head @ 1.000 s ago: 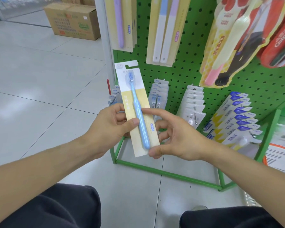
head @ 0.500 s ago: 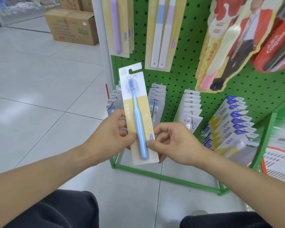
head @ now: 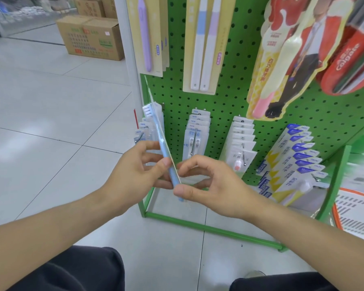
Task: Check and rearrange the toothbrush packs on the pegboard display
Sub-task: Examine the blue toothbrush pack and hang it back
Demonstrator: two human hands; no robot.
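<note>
Both hands on one toothbrush pack, held edge-on to the camera in front of the green pegboard. Left hand grips its lower part: thumb on the near face, curled fingers behind. Right hand pinches the bottom end, thumb below, index finger curled on the card edge (other fingers loosely bent, touching nothing I can tell). The pack's blue brush runs up and away from the left hand, tilted left, with its bristle head above both hands. Hanging packs sit just past the right fingertips; a cardboard box stands well beyond the left hand.
</note>
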